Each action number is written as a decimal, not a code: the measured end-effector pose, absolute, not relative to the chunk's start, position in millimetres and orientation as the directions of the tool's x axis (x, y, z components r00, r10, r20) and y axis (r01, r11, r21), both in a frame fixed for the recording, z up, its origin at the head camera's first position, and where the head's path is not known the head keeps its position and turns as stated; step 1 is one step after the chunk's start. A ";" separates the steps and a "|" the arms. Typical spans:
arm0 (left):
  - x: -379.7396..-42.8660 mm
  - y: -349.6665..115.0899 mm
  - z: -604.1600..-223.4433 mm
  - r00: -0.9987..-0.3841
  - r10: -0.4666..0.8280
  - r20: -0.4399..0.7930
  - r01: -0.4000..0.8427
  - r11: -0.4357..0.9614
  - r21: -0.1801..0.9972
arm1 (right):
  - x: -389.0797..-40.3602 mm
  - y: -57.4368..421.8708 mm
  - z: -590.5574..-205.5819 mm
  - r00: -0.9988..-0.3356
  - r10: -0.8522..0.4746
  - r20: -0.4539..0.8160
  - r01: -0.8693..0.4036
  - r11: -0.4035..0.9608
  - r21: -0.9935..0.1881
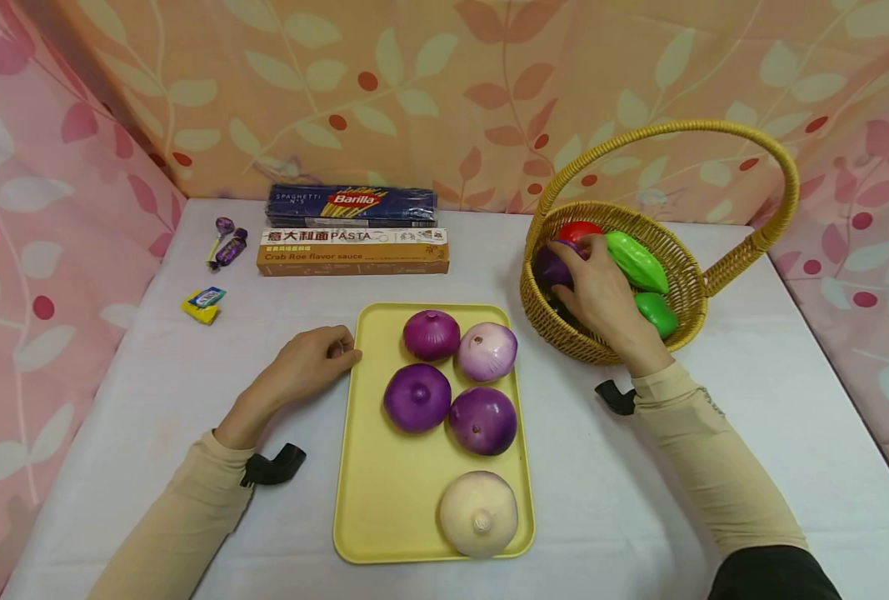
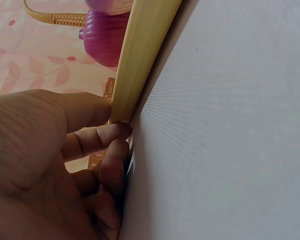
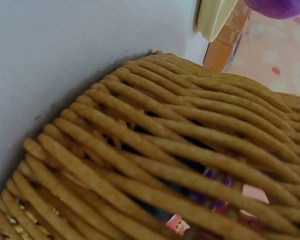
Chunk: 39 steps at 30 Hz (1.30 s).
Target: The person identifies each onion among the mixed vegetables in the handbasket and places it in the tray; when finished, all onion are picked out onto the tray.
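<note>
My left hand [image 1: 311,360] is at the left edge of the yellow tray [image 1: 384,500]. Its thumb and index finger pinch the tray's rim [image 2: 135,65] in the left wrist view. On the tray lie several purple onions [image 1: 417,398] and one large whitish onion [image 1: 479,513]. Over on the right, my right hand [image 1: 601,287] reaches into the wicker basket [image 1: 690,275], fingers and thumb around a rounded dark purple vegetable [image 1: 551,267], partly hidden. Only the basket's weave [image 3: 155,145] and glimpses through it fill most of the right wrist view.
Inside the basket are a red vegetable [image 1: 579,232], a light green pepper [image 1: 637,262] and a green one [image 1: 656,313]. Its tall handle [image 1: 669,127] arches above. Behind the tray lie a spaghetti pack [image 1: 350,207] and a pasta box [image 1: 352,252]; wrapped sweets [image 1: 204,306] lie left.
</note>
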<state>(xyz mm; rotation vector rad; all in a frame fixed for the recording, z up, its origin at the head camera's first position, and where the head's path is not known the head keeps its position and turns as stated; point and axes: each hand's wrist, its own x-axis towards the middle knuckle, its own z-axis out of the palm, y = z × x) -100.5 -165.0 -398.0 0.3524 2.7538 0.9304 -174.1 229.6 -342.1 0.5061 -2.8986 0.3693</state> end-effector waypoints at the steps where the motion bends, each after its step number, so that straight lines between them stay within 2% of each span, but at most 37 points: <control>1: -100.6 -165.1 -398.1 -0.949 0.290 -0.124 0.155 0.771 0.618 | -174.1 229.2 -342.1 -0.927 -0.308 0.216 -0.352 0.911 -0.213; 9: -100.7 -166.2 -399.5 -0.947 0.287 -0.140 0.142 0.770 0.622 | -172.9 230.5 -345.0 -0.924 -0.294 0.246 -0.347 0.914 -0.211; 14: -99.0 -165.4 -401.3 -0.949 0.282 -0.139 0.135 0.766 0.628 | -165.8 233.7 -339.2 -0.924 -0.241 0.297 -0.324 0.906 -0.272; 19: -98.9 -164.9 -400.5 -0.948 0.287 -0.140 0.138 0.765 0.629 | -141.1 238.0 -323.5 -0.893 -0.161 0.420 -0.323 0.879 -0.351; 22: -99.5 -165.0 -399.1 -0.947 0.287 -0.142 0.138 0.766 0.628 | -121.2 233.7 -310.2 -0.849 -0.170 0.500 -0.394 0.835 -0.385; 27: -100.4 -167.5 -397.6 -0.948 0.285 -0.144 0.138 0.774 0.618 | -85.8 203.4 -295.2 -0.745 -0.368 0.557 -0.617 0.697 -0.365; 31: -100.3 -168.7 -398.6 -0.947 0.288 -0.144 0.140 0.770 0.622 | -57.5 170.4 -296.1 -0.644 -0.580 0.499 -0.758 0.571 -0.315; 36: -100.1 -167.9 -399.0 -0.946 0.293 -0.141 0.142 0.764 0.630 | -31.3 139.5 -310.2 -0.517 -0.762 0.390 -0.853 0.421 -0.310; 39: -100.0 -166.4 -398.0 -0.945 0.296 -0.140 0.144 0.760 0.633 | -20.2 129.3 -320.0 -0.481 -0.812 0.331 -0.868 0.389 -0.308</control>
